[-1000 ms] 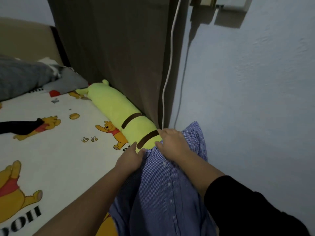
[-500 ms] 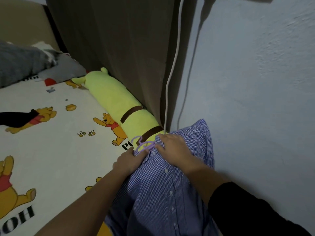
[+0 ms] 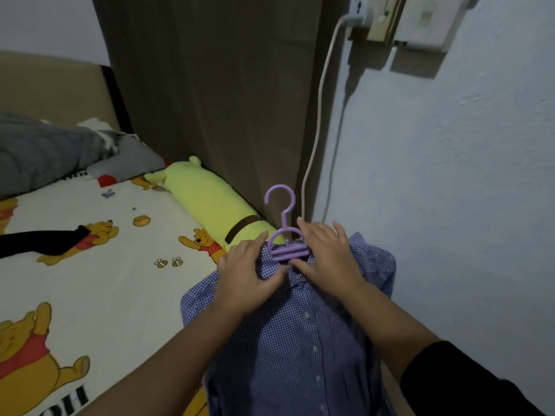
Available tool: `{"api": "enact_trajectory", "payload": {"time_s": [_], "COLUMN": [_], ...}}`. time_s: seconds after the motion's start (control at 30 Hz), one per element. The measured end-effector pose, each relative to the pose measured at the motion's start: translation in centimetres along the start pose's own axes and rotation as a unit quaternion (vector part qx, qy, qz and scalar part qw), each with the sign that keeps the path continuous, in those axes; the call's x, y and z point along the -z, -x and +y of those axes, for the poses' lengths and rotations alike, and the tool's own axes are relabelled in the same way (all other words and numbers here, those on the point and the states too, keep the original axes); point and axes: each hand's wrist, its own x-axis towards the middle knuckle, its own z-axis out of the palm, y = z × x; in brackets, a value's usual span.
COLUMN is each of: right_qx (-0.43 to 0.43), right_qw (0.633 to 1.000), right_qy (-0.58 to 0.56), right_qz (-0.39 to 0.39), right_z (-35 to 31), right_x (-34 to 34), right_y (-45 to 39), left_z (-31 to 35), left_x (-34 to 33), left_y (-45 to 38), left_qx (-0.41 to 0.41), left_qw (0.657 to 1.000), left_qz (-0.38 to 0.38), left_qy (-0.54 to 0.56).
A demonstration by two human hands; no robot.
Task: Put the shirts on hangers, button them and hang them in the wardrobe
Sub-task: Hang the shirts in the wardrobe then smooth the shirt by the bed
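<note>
At the bed's edge, close to the pale wall (image 3: 450,205), one blue checked shirt (image 3: 288,340) is held up on one purple hanger (image 3: 286,235). The hanger's hook is seen standing upright above the collar, while its shoulders are hidden inside the shirt. The collar is gripped from both sides: the left hand (image 3: 249,277) is curled on the collar's left part, thumb pressed toward the placket, and the right hand (image 3: 326,256) is laid over the collar's right part, fingers spread along the hanger's bar and thumb pinching the cloth below it. Several white buttons are counted down the front, at least four, and the placket looks closed where it can be seen; the top button is hidden by the thumbs.

Two bare forearms are in view, and one black sleeve (image 3: 468,382) is seen on the right arm.

On the bed (image 3: 90,265), a cartoon-bear sheet is spread. One long yellow-green bolster (image 3: 210,205) with two brown bands is laid along the brown curtain (image 3: 210,85). One grey blanket (image 3: 45,151) is bunched at the head end, beside one grey pillow (image 3: 129,160). One black garment (image 3: 39,241) is stretched across the sheet at the left.

One white cable (image 3: 318,115) is run down the wall from a plug (image 3: 357,13) in the socket above. No wardrobe is in view.
</note>
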Motion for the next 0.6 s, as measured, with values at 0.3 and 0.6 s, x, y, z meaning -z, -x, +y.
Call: {"api": "enact_trajectory", "payload": {"time_s": [0.3, 0.6], "right_qx": [-0.016, -0.007], "right_qw": [0.995, 0.997], "right_qy": [0.048, -0.027], "right_qz": [0.086, -0.073], "right_z": [0.2, 2.3], "right_x": [2.7, 5.2], "right_y": [4.0, 7.7], "left_z": [3.7, 3.7], "left_x": [2.1, 1.6], "left_y": [0.1, -0.8], "left_qx": [-0.088, 0.006], "left_qw": [0.995, 0.996], "left_qz": [-0.021, -0.064], "left_qy": [0.029, 0.065]}}
